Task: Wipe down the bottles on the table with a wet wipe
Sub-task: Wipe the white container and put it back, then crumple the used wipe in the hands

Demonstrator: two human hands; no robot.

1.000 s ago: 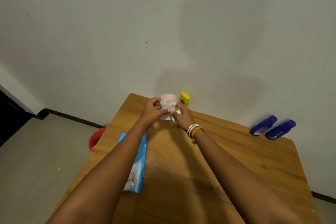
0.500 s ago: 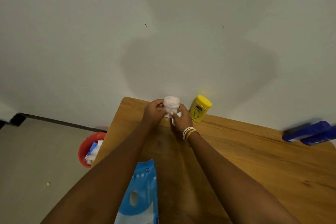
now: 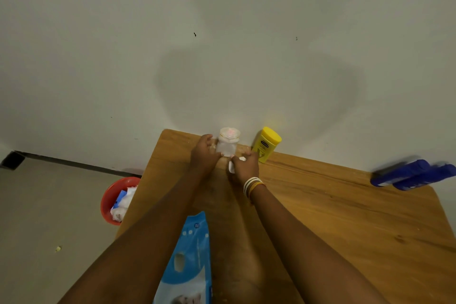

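Observation:
A small white bottle with a pale lid stands at the far edge of the wooden table, by the wall. My left hand grips its left side. My right hand holds a crumpled white wet wipe just below and right of the bottle's base. A yellow bottle stands upright immediately right of my right hand. Two blue bottles lie on their sides at the table's far right.
A blue pack of wet wipes lies on the table's near left, between my forearms. On the floor left of the table sits a red bin holding used wipes. The wall runs directly behind the table.
The view has swung left and down, so the blue bottles sit near the right edge. My right hand with the wipe has slipped down off the white bottle toward its base.

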